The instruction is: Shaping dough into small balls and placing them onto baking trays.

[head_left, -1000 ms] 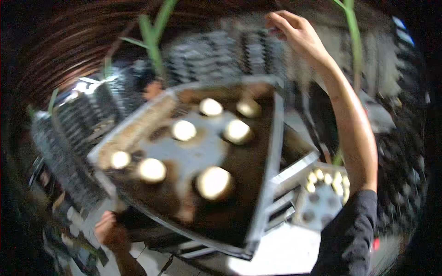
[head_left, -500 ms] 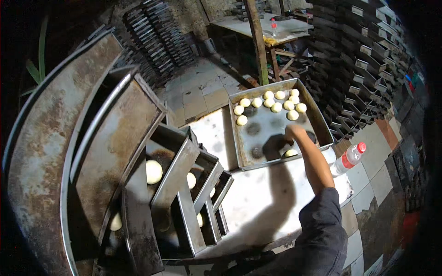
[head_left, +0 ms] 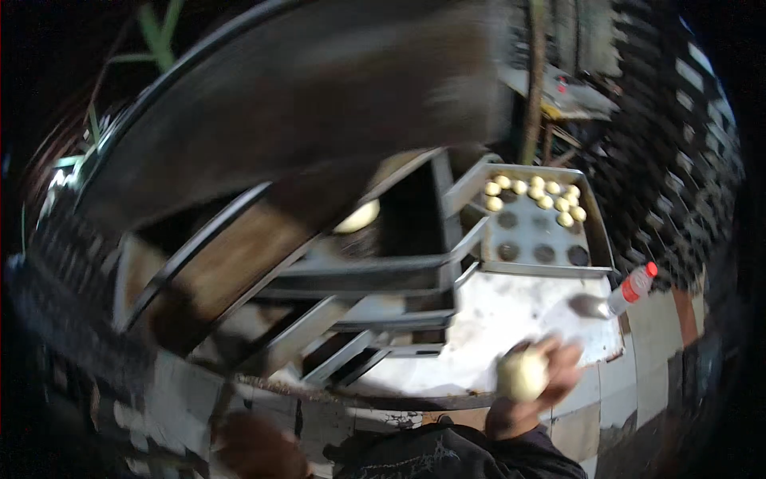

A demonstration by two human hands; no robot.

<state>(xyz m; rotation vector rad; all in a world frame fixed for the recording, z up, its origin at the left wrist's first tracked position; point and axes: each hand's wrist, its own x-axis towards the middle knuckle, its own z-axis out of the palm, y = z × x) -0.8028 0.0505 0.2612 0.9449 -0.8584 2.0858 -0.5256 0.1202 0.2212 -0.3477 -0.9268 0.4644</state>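
Observation:
In my right hand [head_left: 558, 375], low at the front edge of the white table, is a round pale dough ball [head_left: 523, 375], with the fingers closed around it. My left hand [head_left: 259, 447] hangs at the lower left, below the stacked trays; it is so blurred that its fingers do not show. At the back right stands a square metal tray [head_left: 535, 270] with several pale dough balls [head_left: 536, 191] grouped toward its far side and dark round marks on its floor. Another dough ball [head_left: 359, 217] lies inside one of the stacked trays.
Rusty metal trays [head_left: 231, 287] lie crosswise in a stack on the left, with a large blurred one [head_left: 311, 104] on top. A clear bottle with a red cap [head_left: 634, 289] stands at the white table's [head_left: 495, 319] right edge. A wooden post [head_left: 533, 88] rises behind.
My right hand has come back from the tray and now holds a dough ball; the ball near the tray's front edge is gone. The view has swung left, and my left hand appears.

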